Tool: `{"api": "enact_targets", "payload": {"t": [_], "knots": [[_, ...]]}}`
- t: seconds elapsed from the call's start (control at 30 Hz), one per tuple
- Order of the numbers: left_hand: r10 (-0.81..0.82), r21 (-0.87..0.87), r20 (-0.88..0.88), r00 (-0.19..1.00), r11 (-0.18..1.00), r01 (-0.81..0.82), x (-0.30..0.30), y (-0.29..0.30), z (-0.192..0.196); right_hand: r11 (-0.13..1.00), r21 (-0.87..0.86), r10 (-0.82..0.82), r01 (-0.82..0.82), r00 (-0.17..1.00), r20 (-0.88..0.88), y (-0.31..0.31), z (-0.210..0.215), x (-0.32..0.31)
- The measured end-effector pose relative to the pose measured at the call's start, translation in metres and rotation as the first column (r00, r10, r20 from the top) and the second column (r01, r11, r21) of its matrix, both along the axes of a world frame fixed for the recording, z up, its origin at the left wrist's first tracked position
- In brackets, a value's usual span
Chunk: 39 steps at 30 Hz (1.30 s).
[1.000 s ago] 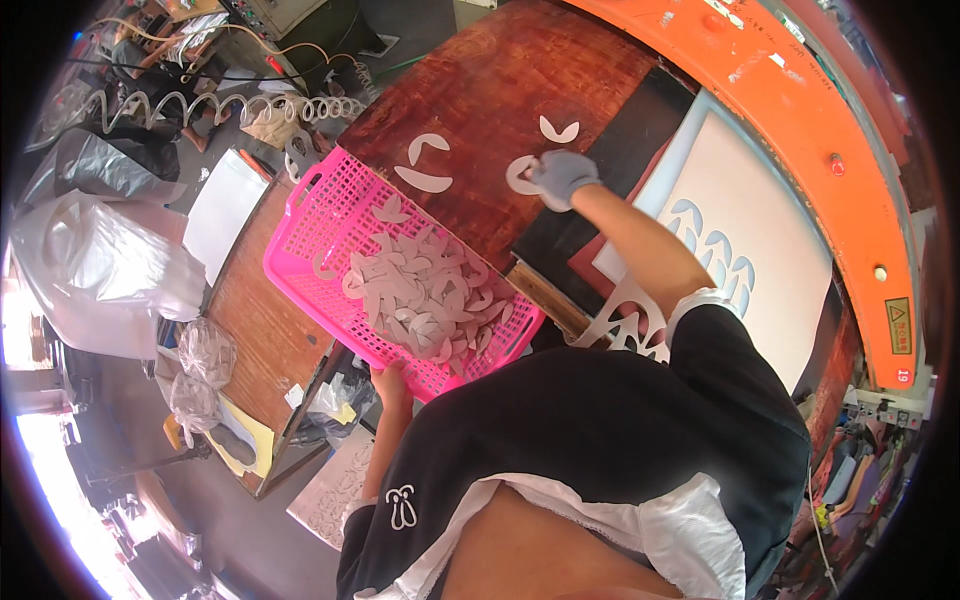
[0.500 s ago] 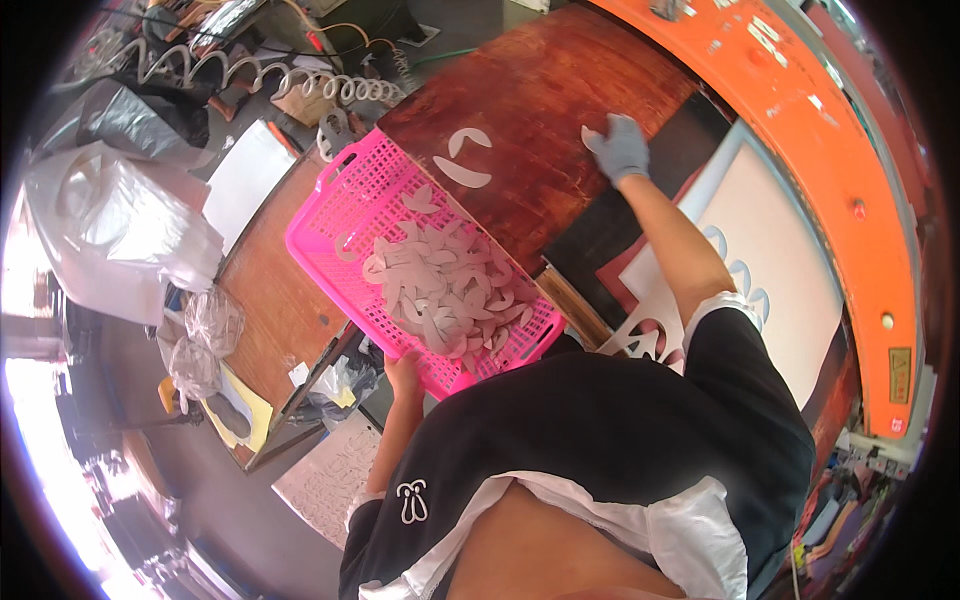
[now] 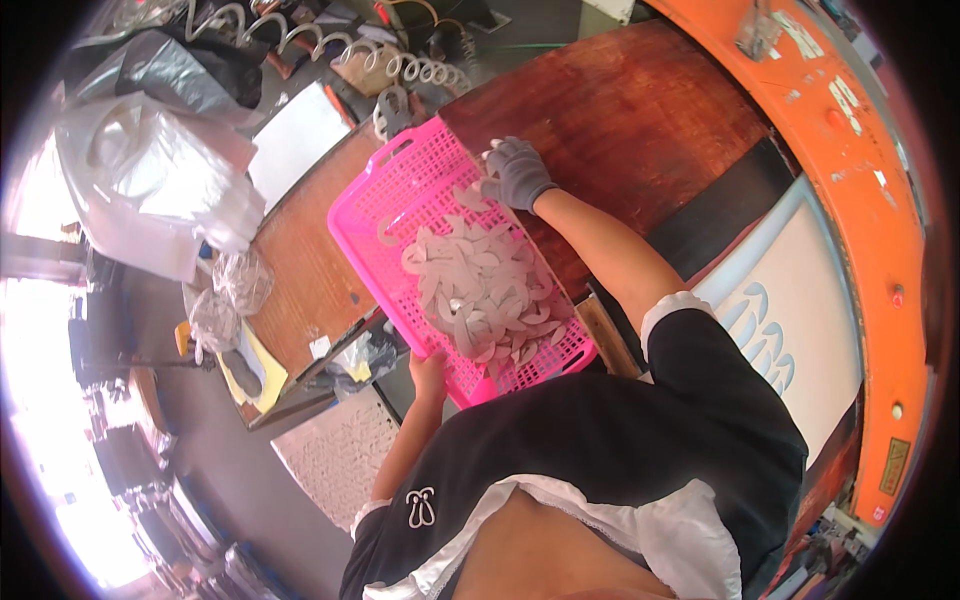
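A pink plastic basket (image 3: 352, 222) with a slotted wall lies tilted against the edge of the brown board. Inside it is a heap of pale grey, curved cut pieces (image 3: 480, 285), some leaf-shaped. My bare left hand (image 3: 428, 376) grips the basket's near-left rim, its fingers partly hidden by the wall. At the board's left edge, beside the basket's far right side, is my right hand (image 3: 518, 175) in a grey glove with bare fingertips. Its fingers are apart and point toward the basket, and I see nothing held in them.
The reddish-brown board (image 3: 620, 110) adjoins the basket. An orange machine beam (image 3: 840, 150) curves along the right, next to a pale sheet (image 3: 800, 300) with blue-edged curved shapes. On the left are a wooden table (image 3: 305, 265), plastic bags (image 3: 140, 180) and a white coiled hose (image 3: 300, 35).
My right hand has come left across the board to the basket's edge. The loose curved pieces that lay on the board no longer show there. My left hand still holds the basket.
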<state>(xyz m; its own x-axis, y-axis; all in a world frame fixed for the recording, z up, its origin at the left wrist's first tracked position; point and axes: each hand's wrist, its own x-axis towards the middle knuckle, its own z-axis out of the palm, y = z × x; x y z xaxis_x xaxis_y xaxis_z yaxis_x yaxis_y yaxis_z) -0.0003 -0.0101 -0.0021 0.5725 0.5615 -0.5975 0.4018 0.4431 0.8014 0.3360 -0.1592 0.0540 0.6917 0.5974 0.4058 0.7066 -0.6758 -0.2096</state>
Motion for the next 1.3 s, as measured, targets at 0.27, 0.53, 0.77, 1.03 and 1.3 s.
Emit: {"api": "enact_targets", "payload": {"t": [0.27,0.53,0.77,1.03,1.3], "knots": [[-0.017,-0.022,0.137,0.990,1.000,0.020,-0.002,0.002,-0.004,0.771,0.365,0.624,-0.523,0.734,-0.268,0.038,-0.001,-0.135],[-0.017,-0.066,0.175,0.984,0.997,0.029,0.002,0.008,-0.014,0.990,-0.117,-0.094,0.083,0.992,-0.090,-0.036,0.018,-0.083],[0.011,-0.099,0.098,0.995,0.995,-0.001,-0.011,0.018,-0.005,0.989,0.113,0.120,-0.100,0.975,-0.188,-0.079,-0.001,-0.168],[0.243,-0.083,0.176,0.954,0.969,-0.232,-0.095,0.039,0.015,0.998,0.057,-0.031,0.032,0.999,-0.022,-0.134,0.013,-0.216],[0.384,-0.078,0.149,0.911,0.923,-0.376,-0.204,0.059,0.056,0.991,0.130,-0.019,0.020,1.000,-0.015,-0.136,0.013,-0.216]]}}
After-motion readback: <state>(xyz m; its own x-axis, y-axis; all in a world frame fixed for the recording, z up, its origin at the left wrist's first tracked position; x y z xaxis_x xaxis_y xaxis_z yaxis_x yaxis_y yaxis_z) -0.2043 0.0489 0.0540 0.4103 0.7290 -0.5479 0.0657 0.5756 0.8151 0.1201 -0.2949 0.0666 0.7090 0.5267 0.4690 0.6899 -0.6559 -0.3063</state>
